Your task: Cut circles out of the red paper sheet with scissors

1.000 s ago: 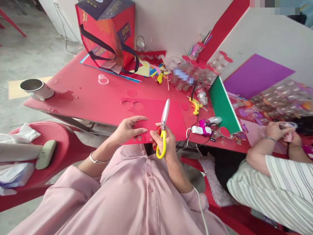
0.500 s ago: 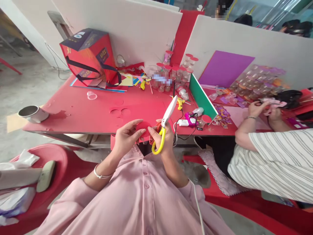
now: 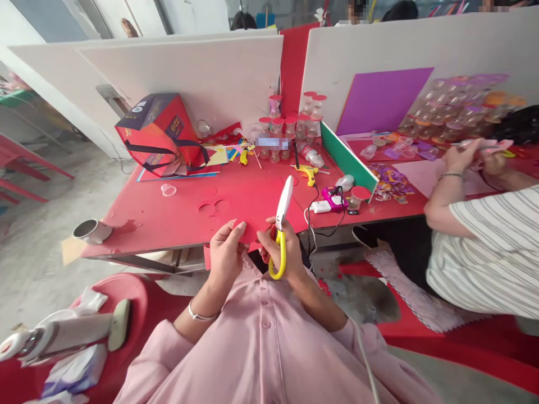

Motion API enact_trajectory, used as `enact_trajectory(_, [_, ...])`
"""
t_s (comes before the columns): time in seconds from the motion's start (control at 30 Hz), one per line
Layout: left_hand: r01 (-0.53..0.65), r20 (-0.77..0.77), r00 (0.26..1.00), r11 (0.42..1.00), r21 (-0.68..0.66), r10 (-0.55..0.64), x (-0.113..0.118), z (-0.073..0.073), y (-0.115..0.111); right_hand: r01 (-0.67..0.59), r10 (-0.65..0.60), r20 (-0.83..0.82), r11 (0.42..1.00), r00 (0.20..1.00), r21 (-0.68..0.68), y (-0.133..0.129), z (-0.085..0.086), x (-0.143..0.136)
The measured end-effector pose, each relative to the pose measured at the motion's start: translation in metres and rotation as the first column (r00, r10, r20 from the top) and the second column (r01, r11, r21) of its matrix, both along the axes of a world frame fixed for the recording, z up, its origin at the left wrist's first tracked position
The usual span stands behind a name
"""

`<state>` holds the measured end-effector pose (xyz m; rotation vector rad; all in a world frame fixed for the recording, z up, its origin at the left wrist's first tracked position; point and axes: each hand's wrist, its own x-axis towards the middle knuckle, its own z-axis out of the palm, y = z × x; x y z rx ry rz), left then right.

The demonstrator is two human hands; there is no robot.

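My left hand (image 3: 226,252) pinches a red piece of paper or foam sheet (image 3: 249,231) at the table's near edge, thumb on top. A pair of scissors (image 3: 284,203) with a yellow handle is in my right hand (image 3: 290,251), its pale blades pointing up and away from me. The right fingertips are close to the red piece's right side; whether they touch it I cannot tell. Beyond my hands, flat round red cutouts (image 3: 219,206) lie on the red table (image 3: 147,210), hard to tell from its surface.
Red-lidded clear cups (image 3: 275,140) stand stacked at the back. A yellow glue gun (image 3: 309,175), a pink device (image 3: 334,198) and cables lie right. A metal cup (image 3: 92,231) sits at the left corner. Past the green divider (image 3: 349,163), a co-worker in a striped shirt (image 3: 497,258) handles something pink.
The camera view has tilted up and turned left. The red piece, its round outline clearer before, has turned in my left fingers, and my right fingertips are slightly farther from it.
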<state>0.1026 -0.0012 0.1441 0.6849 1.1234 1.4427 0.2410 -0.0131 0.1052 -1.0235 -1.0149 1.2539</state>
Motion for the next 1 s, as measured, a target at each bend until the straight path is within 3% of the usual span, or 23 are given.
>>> enact_trajectory(0.13, [0.007,-0.042,0.999,0.996,0.084,-0.003,-0.007,0.003,0.002,-0.178,0.176,0.072,0.984,0.982,0.015,-0.017,-0.002,0.022])
enact_trajectory(0.3, [0.058,-0.103,0.994,0.99,0.125,-0.046,-0.016,0.005,0.008,-0.394,0.384,0.174,0.919,0.907,0.027,-0.033,0.015,0.036])
enact_trajectory(0.43, [0.141,-0.159,0.98,0.984,0.109,-0.122,-0.024,0.008,0.011,-0.399,0.384,0.185,0.915,0.905,0.051,-0.034,0.025,0.036])
enact_trajectory(0.6, [0.202,-0.222,0.961,0.966,0.162,-0.164,-0.029,0.013,0.009,-0.411,0.387,0.257,0.91,0.886,0.048,-0.035,0.024,0.038])
enact_trajectory(0.83, [0.217,-0.303,0.94,0.961,0.171,-0.159,-0.031,0.016,0.009,-0.398,0.375,0.248,0.917,0.893,0.044,-0.036,0.024,0.038])
enact_trajectory(1.0, [0.225,-0.28,0.945,0.959,0.171,-0.171,-0.031,0.014,0.01,-0.41,0.393,0.241,0.911,0.888,0.027,-0.035,0.024,0.039])
